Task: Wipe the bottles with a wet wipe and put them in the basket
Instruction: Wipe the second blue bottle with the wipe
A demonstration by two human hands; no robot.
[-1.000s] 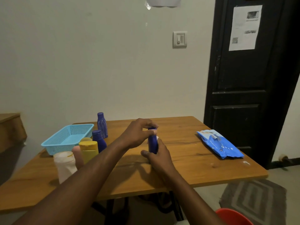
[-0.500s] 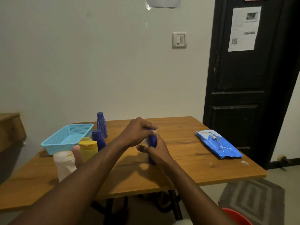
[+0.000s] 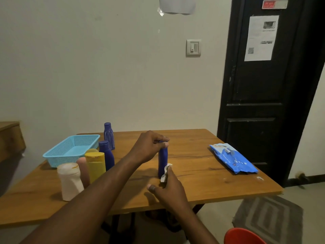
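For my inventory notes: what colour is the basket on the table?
Light blue basket, clearest in the head view.

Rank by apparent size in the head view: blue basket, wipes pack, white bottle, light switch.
1. blue basket and wipes pack look about alike, so unranked
2. white bottle, enlarged by nearness
3. light switch, smallest

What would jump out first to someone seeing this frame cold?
At the middle of the table, the left hand grips the top of an upright blue bottle while the right hand holds a white wet wipe against its lower side. Left of them, a cluster of bottles stands beside a light blue basket; a blue wipes pack lies at the right.
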